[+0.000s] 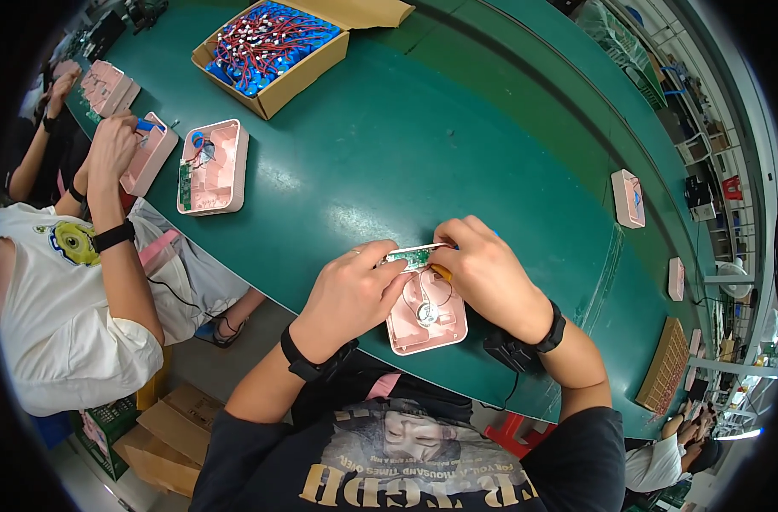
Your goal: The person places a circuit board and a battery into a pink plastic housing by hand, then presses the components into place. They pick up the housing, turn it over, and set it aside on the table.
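A pink plastic housing (444, 335) lies open on the green table in front of me. Inside it sits a round silvery part, like a small speaker (426, 314), with thin wires curving up from it. Across the far end of the housing is a small green circuit board (413, 258). My left hand (348, 293) is closed with fingertips and thumb on the board's left part. Closed at the board's right end, my right hand (489, 275) hides what lies beneath it. A yellow-orange piece (441, 271) peeks out under its fingers.
At the far left stands a cardboard box (273, 96) of blue battery packs with red wires. Another pink housing (238, 171) lies below it. A co-worker's hand (114, 147) works on a housing at left. More housings (629, 198) and a brown tray (664, 365) lie at right.
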### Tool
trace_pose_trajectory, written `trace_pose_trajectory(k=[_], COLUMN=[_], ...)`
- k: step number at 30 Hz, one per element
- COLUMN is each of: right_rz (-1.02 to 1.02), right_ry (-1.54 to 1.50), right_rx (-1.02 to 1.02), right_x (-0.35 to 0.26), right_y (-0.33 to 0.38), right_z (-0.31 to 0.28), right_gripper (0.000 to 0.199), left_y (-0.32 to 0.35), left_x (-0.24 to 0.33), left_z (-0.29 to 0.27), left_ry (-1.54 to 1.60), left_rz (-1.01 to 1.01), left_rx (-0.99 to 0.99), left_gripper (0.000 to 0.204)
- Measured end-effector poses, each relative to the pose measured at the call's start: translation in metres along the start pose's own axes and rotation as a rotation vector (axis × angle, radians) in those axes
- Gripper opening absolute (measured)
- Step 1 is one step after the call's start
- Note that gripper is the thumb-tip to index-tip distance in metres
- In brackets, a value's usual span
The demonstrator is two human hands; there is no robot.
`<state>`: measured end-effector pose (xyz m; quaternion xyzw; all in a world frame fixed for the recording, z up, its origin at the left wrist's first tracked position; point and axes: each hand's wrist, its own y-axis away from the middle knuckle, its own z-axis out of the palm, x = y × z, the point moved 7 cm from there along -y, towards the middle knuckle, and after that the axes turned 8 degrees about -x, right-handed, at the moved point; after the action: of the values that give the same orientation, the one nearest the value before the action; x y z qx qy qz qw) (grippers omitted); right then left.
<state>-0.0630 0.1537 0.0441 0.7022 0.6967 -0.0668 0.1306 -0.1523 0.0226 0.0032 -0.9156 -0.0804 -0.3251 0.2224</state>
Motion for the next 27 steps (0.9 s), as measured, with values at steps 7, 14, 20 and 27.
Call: trace_pose_trajectory(k=[7, 14, 20, 27], right_rz=[0.066, 0.321, 0.379, 0.258], right_ry=[-0.268, -1.284, -1.413, -0.834], right_rx=[0.247, 0.188, -0.09, -0.165], right_x=[0.03, 0.046, 0.033, 0.032], right_y=[0.017, 0.079, 0.061, 0.059], right_z=[-0.036, 0.05, 0.085, 0.066], right_gripper=[0.027, 0.041, 0.044, 0.032], left_y=[0.004, 0.011, 0.014, 0.019], left_x=[-0.004, -0.024, -0.022, -0.027], left_z=[-0.001, -0.007, -0.004, -0.005], left_ry=[-0.004, 0.265, 0.283, 0.268], left_rz=[0.011, -0.256, -0.239, -0.272], left_rx=[0.045, 0.189, 0.204, 0.28], left_gripper=[0.011, 0.012, 0.014, 0.013])
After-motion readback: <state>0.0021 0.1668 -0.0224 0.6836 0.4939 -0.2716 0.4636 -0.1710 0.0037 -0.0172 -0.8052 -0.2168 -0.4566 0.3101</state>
